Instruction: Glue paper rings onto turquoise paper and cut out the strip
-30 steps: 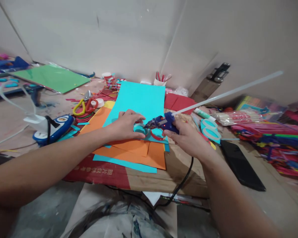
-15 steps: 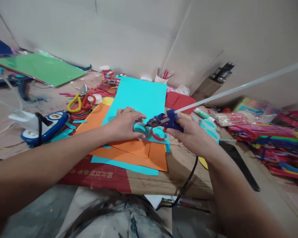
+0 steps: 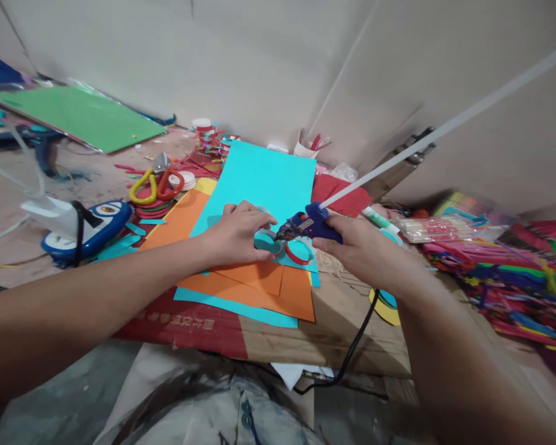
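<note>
My right hand point(image 3: 352, 244) is wrapped round a blue glue gun point(image 3: 308, 225), a long white glue stick point(image 3: 435, 136) rising from its back. The nozzle points down at the rim of a turquoise ring point(image 3: 267, 241). Thumb and fingers of my left hand point(image 3: 241, 233) are closed on the left side of that ring. Just to the right, a red-rimmed ring point(image 3: 299, 251) stands on the turquoise sheet point(image 3: 269, 179). Orange sheets point(image 3: 259, 290) lie underneath, on a cardboard piece point(image 3: 343, 321).
At the left are a blue power strip point(image 3: 92, 228), scissors with yellow and red handles point(image 3: 157, 185) and a green sheet pack point(image 3: 78, 114). Bundled coloured craft sticks point(image 3: 495, 262) lie at the right. The gun's black cord point(image 3: 359, 346) hangs over the front edge.
The view has shifted slightly. The glue gun has tilted, and its white stick points more steeply upward. My left hand keeps its hold on the turquoise ring.
</note>
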Demonstrator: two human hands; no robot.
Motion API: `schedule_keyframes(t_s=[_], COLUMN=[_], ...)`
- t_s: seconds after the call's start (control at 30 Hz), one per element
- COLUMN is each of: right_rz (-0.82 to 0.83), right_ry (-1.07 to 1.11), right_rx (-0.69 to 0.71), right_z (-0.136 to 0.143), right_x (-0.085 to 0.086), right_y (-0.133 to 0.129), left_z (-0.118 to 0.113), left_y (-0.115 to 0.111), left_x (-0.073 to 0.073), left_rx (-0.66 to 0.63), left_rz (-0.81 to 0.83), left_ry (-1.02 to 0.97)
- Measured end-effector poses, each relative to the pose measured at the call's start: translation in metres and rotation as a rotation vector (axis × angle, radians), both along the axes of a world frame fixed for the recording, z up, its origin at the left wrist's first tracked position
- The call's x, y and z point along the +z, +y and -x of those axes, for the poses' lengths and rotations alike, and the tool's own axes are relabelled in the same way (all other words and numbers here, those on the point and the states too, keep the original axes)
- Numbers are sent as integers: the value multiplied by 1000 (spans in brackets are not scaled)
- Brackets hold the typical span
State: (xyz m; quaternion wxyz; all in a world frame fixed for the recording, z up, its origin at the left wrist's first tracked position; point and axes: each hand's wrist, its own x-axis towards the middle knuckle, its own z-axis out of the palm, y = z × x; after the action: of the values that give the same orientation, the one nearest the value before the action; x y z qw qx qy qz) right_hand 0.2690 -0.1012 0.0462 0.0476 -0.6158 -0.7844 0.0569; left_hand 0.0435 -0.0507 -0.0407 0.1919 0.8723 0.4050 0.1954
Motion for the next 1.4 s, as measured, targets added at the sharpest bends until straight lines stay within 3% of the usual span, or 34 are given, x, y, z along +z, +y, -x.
schedule_keyframes(t_s=[0.17,0.33,0.53,0.73,0.9,1.03,1.23,1.4], right_rz=[32,58,-5,-98,-51,-77,-117,-112], right_ry=[-116,-145,-86,181,488,537,509,522], right_rx=[0,19,-25,-57,-94,-115,-159,-146], right_z=[14,28,21,-2,-10,-13,-17,-17], right_x=[1,7,7,-14,-27,-35,-38,-35], right_y=[-3,-5,-7,-12,-11,-9,-12,-14], left_z=[-4,0,15,35,42,35,18,17], left_y=[-1,2,20,54,84,102,132,146], left_x=[3,6,8,6,-1,-1,-1,-5], left_rx=[47,8,26,261,531,575,678,735], left_rz=[41,40,-18,-48,196,343,230,187], left_ry=[30,37,-8,-134,-157,-214,-94,-78])
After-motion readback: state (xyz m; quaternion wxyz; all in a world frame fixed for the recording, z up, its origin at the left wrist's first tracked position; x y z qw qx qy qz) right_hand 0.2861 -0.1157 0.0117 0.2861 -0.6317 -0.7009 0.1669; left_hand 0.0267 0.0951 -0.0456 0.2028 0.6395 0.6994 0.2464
